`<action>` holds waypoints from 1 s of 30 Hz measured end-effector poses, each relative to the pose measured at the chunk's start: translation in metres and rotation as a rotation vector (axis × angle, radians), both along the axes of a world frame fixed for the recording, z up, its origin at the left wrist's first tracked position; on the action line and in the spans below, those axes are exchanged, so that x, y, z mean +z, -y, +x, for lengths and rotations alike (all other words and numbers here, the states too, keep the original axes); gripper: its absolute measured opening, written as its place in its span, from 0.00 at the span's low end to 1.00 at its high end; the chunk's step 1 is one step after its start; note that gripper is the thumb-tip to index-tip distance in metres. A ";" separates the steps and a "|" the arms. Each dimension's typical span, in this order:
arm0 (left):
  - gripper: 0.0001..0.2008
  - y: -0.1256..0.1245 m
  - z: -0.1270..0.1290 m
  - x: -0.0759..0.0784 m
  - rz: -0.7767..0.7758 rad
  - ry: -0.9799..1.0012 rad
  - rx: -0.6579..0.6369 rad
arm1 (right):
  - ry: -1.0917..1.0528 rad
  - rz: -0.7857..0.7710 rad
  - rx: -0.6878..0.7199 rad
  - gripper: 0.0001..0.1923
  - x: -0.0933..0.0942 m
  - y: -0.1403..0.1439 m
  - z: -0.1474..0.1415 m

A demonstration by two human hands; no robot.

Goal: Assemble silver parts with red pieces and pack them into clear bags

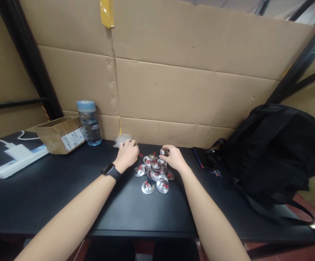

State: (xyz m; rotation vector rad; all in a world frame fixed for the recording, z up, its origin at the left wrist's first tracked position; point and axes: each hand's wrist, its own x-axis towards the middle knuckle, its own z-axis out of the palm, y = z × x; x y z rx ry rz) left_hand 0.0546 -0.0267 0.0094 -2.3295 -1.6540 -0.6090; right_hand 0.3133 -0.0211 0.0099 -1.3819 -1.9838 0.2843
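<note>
Both hands at a heap of small metal discs on a black table

The left hand (pixel 127 154), a smartwatch (pixel 111 171) on its wrist, rests curled at the far left edge of the pile of silvery discs with red ties (pixel 154 172); whether its grip holds anything cannot be told. The right hand (pixel 173 157) pinches one disc (pixel 164 151) at the pile's far edge. A water bottle (pixel 90 123) stands well left, a black backpack (pixel 271 148) to the right.

Past my hands, the only word I can read is "AQUA", in white letters on the clear plastic water bottle with the pale blue cap (pixel 89 123). The torn brown paper bag (pixel 59 134) beside it carries a white printed label, but its print is too small and blurred to make out.
</note>
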 end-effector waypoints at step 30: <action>0.10 -0.016 -0.017 0.008 -0.178 0.260 -0.074 | -0.101 0.160 0.382 0.09 -0.008 0.028 -0.063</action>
